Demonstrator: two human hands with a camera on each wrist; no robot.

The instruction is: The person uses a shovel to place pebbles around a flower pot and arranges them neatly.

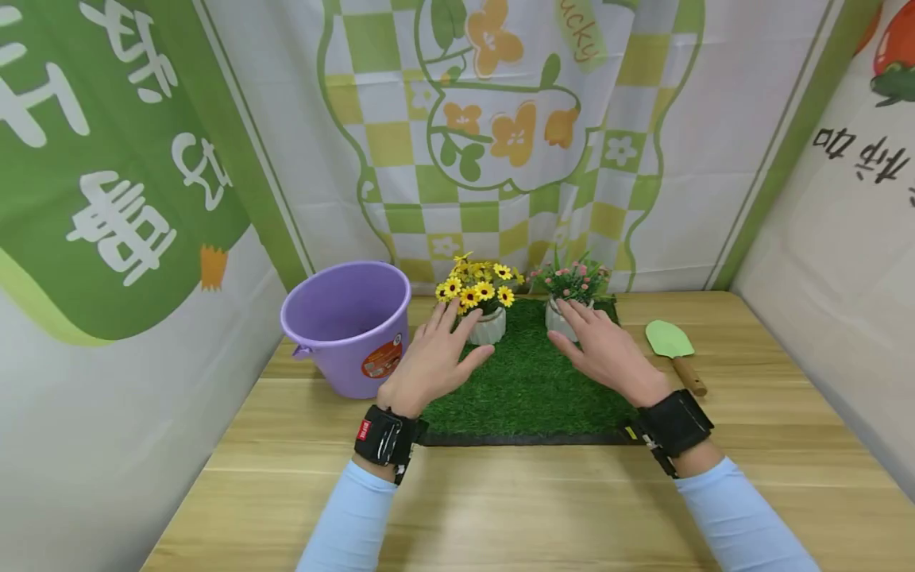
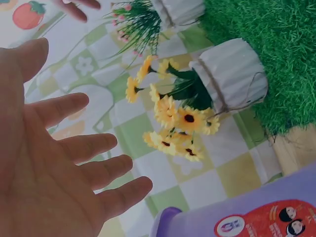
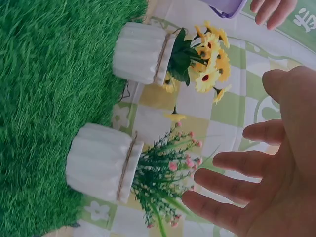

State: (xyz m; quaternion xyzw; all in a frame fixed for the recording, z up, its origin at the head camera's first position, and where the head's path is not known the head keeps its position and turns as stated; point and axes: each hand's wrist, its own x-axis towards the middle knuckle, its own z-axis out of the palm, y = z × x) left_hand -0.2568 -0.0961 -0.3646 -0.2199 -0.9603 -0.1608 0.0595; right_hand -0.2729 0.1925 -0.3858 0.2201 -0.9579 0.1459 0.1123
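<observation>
Two white ribbed pots stand at the back of a green artificial grass mat (image 1: 536, 389). Yellow daisy-like flowers (image 1: 480, 280) fill the left pot (image 2: 237, 74), which has twine round its rim. Small pink flowers (image 1: 572, 278) with thin green leaves fill the right pot (image 3: 98, 163). My left hand (image 1: 439, 353) hovers over the mat's left side, fingers spread toward the yellow flowers and holding nothing. My right hand (image 1: 604, 345) is held out the same way in front of the pink flowers, its palm bare in the right wrist view.
A purple bucket (image 1: 357, 349) with a red label stands left of the mat. To the right lies a small trowel (image 1: 670, 340) with a light green blade and wooden handle. Printed cloth (image 1: 493, 214) hangs behind the wooden table (image 1: 529, 508).
</observation>
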